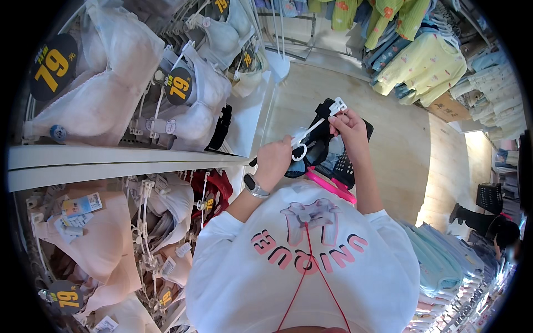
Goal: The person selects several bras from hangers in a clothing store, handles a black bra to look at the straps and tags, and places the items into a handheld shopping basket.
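Note:
A white plastic clip hanger (313, 128) is held out in front of my chest. My left hand (272, 162) is closed around its near end, beside the curled hook (299, 152). At the far end, the fingers of my right hand (350, 128) pinch it next to the white clip (338, 105). A black bra (317, 152) hangs at the hanger, partly hidden by my left hand. Beneath it is a black perforated shopping basket (344, 165) with a pink handle (329, 186). Something bluish lies inside the basket, too covered to name.
To my left, white bras (189, 120) and beige bras (89, 233) hang on racks split by a white panel (125, 160). Yellow pajamas (424, 68) hang far right. Folded pale-blue clothes (437, 258) are near right. A person (485, 220) crouches at right, by another black basket (489, 197).

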`<state>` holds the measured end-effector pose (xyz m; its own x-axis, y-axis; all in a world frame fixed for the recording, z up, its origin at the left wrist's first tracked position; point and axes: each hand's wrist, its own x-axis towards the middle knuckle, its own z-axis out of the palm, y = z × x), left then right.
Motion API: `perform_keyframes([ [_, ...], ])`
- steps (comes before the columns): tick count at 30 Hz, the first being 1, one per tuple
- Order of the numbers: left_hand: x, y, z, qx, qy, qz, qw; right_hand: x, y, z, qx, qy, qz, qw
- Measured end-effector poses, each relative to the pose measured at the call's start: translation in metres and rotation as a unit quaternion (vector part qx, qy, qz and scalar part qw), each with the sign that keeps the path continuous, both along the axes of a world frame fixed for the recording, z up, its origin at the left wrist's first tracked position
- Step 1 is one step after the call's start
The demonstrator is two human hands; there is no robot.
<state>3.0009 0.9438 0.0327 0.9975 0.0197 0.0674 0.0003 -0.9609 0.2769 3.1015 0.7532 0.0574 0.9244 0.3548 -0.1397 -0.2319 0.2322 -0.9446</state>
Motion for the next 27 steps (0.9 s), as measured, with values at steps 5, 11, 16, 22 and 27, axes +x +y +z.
perform_keyframes([
  [5,-0.001,0.001,0.000,-0.014,0.017,-0.007,1.000,-0.004,0.002,-0.002,0.037,-0.012,-0.056,0.998],
  [11,-0.004,0.002,0.004,-0.032,0.036,-0.032,0.998,-0.004,-0.005,-0.003,0.108,0.017,0.006,0.994],
  [16,-0.007,0.010,0.015,-0.080,0.062,-0.104,0.989,-0.002,-0.025,-0.013,0.173,0.024,0.137,0.975],
  [22,-0.014,0.009,0.020,-0.092,0.096,-0.157,0.979,-0.006,-0.035,-0.042,0.304,0.018,0.239,0.922],
  [27,-0.019,0.009,0.014,-0.093,0.099,-0.157,0.978,-0.002,-0.036,-0.044,0.294,0.018,0.265,0.918],
])
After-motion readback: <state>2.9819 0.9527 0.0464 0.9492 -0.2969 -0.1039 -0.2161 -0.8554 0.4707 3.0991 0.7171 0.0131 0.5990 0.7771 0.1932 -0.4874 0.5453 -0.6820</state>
